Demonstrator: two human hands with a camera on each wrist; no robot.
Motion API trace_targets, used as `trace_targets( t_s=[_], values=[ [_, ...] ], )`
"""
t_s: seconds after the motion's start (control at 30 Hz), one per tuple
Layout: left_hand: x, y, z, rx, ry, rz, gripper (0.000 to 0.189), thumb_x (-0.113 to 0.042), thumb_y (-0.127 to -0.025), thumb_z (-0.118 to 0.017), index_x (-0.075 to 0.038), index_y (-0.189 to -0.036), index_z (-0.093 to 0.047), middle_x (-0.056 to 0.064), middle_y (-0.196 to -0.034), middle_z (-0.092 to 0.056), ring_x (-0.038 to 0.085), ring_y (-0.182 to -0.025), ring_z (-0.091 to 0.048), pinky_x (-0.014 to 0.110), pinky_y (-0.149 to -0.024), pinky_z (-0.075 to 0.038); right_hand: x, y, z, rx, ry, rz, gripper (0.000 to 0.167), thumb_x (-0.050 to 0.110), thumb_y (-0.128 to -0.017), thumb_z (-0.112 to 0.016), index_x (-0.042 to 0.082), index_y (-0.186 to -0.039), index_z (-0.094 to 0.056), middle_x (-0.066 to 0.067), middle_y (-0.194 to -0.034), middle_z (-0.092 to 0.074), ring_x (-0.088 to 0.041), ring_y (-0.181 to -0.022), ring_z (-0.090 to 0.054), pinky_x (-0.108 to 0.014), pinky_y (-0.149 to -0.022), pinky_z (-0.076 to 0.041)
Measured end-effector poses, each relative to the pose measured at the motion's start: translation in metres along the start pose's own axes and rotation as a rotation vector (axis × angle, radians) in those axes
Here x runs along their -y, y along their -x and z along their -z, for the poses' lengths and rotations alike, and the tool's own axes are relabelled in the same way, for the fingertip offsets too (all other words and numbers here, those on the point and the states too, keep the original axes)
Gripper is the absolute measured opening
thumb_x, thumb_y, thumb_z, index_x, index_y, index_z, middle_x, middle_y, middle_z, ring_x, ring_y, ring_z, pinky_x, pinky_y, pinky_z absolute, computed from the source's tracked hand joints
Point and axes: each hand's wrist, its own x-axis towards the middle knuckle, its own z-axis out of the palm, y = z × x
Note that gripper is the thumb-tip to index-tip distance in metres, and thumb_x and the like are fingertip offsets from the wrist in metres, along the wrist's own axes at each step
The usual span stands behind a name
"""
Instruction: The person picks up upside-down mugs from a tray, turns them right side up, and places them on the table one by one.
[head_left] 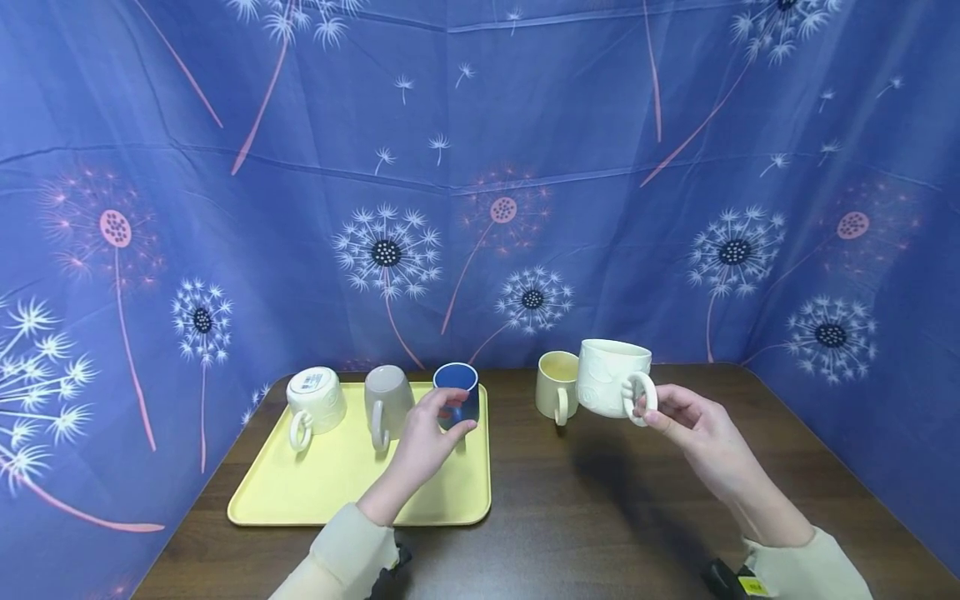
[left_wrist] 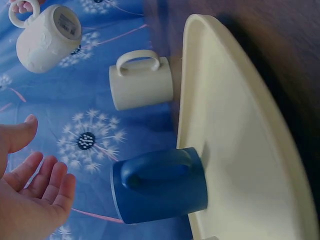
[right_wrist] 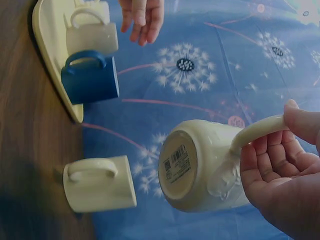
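Note:
My right hand [head_left: 705, 433] pinches the handle of a white embossed mug [head_left: 609, 379] and holds it upright in the air above the table. A label shows on the bottom of this mug in the right wrist view. Over the tray, my left hand [head_left: 423, 437] is in front of a blue mug [head_left: 471, 407] in the head view, its fingers relaxed and apart. The left wrist view shows that hand clear of the blue mug [left_wrist: 160, 187], which stands upright at the tray's right end. A cream mug [head_left: 553, 398] stands upright on the table, left of the raised mug.
A yellow tray [head_left: 285, 496] lies on the left of the brown wooden table [head_left: 555, 517]. On it, a grey mug [head_left: 392, 400] and another white mug [head_left: 324, 408] sit upside down. Blue dandelion-print cloth [head_left: 615, 250] rises behind and at both sides.

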Motion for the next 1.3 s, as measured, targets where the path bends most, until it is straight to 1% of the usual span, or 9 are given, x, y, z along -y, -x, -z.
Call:
trace_targets(
  t_s=[0.13,0.3,0.5,0.63,0.7,0.8,0.97,1.17,1.3],
  values=[
    [0.008,-0.001,-0.002,-0.003,0.034,0.049,0.037,-0.005,-0.074,-0.078,-0.001,-0.108,-0.064,0.014,-0.100,-0.064,0.031,-0.091,-0.062,0.044,-0.077,-0.052,-0.008,-0.002,0.003,-0.013,-0.026,0.011,0.019,-0.004,-0.090,-0.056,-0.016,-0.104,-0.053,0.006,-0.090,-0.066,-0.003,-0.083,-0.062,-0.017,-0.074,-0.050],
    [0.020,-0.003,-0.007,-0.022,0.058,0.117,0.035,-0.004,-0.075,-0.076,0.001,-0.107,-0.064,0.018,-0.100,-0.065,0.029,-0.092,-0.063,0.042,-0.075,-0.053,-0.020,-0.005,0.007,-0.065,0.012,-0.003,0.021,-0.002,-0.089,-0.060,-0.014,-0.105,-0.055,0.007,-0.089,-0.068,-0.002,-0.081,-0.062,-0.016,-0.073,-0.049],
    [0.030,-0.003,-0.012,-0.016,0.017,0.205,0.035,-0.005,-0.074,-0.077,0.002,-0.106,-0.064,0.016,-0.100,-0.065,0.029,-0.090,-0.063,0.042,-0.073,-0.054,-0.037,-0.010,0.014,-0.113,0.040,-0.013,0.024,0.002,-0.088,-0.063,-0.014,-0.105,-0.056,0.009,-0.090,-0.068,-0.002,-0.083,-0.062,-0.014,-0.072,-0.049],
    [0.033,-0.003,-0.014,-0.007,-0.007,0.261,0.035,-0.007,-0.074,-0.078,0.003,-0.105,-0.064,0.017,-0.098,-0.065,0.031,-0.089,-0.063,0.037,-0.071,-0.052,-0.052,-0.015,0.019,-0.133,0.034,-0.015,0.024,0.004,-0.088,-0.064,-0.013,-0.104,-0.056,0.011,-0.090,-0.068,-0.002,-0.083,-0.062,-0.014,-0.072,-0.048],
    [0.034,-0.003,-0.014,-0.008,-0.009,0.286,0.035,-0.007,-0.074,-0.077,0.003,-0.105,-0.064,0.017,-0.097,-0.066,0.031,-0.089,-0.063,0.034,-0.070,-0.051,-0.061,-0.017,0.021,-0.138,0.025,-0.001,0.024,0.003,-0.088,-0.064,-0.013,-0.104,-0.056,0.012,-0.090,-0.068,-0.001,-0.083,-0.062,-0.013,-0.073,-0.048],
    [0.036,-0.002,-0.016,-0.009,-0.006,0.308,0.035,-0.006,-0.074,-0.077,0.005,-0.104,-0.064,0.017,-0.097,-0.066,0.032,-0.088,-0.063,0.033,-0.071,-0.050,-0.075,-0.019,0.024,-0.143,0.015,0.013,0.024,0.001,-0.087,-0.063,-0.015,-0.104,-0.055,0.012,-0.090,-0.068,-0.001,-0.083,-0.062,-0.013,-0.073,-0.048],
    [0.039,-0.001,-0.017,-0.007,0.004,0.348,0.034,-0.003,-0.074,-0.076,0.007,-0.104,-0.063,0.019,-0.096,-0.067,0.032,-0.086,-0.063,0.038,-0.075,-0.051,-0.091,-0.024,0.027,-0.158,0.080,0.009,0.025,0.002,-0.088,-0.063,-0.015,-0.104,-0.056,0.013,-0.087,-0.066,0.000,-0.079,-0.060,-0.013,-0.070,-0.047],
    [0.046,0.000,-0.018,0.022,0.022,0.393,0.035,-0.002,-0.073,-0.076,0.008,-0.104,-0.061,0.020,-0.095,-0.067,0.033,-0.087,-0.064,0.038,-0.075,-0.053,-0.108,-0.030,0.028,-0.152,0.116,-0.009,0.024,0.004,-0.088,-0.065,-0.012,-0.104,-0.058,0.015,-0.085,-0.065,0.001,-0.076,-0.058,-0.014,-0.067,-0.046],
    [0.053,0.000,-0.020,0.041,0.024,0.427,0.036,-0.003,-0.073,-0.076,0.008,-0.104,-0.061,0.019,-0.096,-0.067,0.029,-0.084,-0.064,0.035,-0.074,-0.052,-0.118,-0.032,0.029,-0.138,0.147,-0.024,0.024,0.006,-0.087,-0.066,-0.011,-0.103,-0.058,0.014,-0.084,-0.064,0.001,-0.075,-0.057,-0.015,-0.067,-0.047]
  ],
)
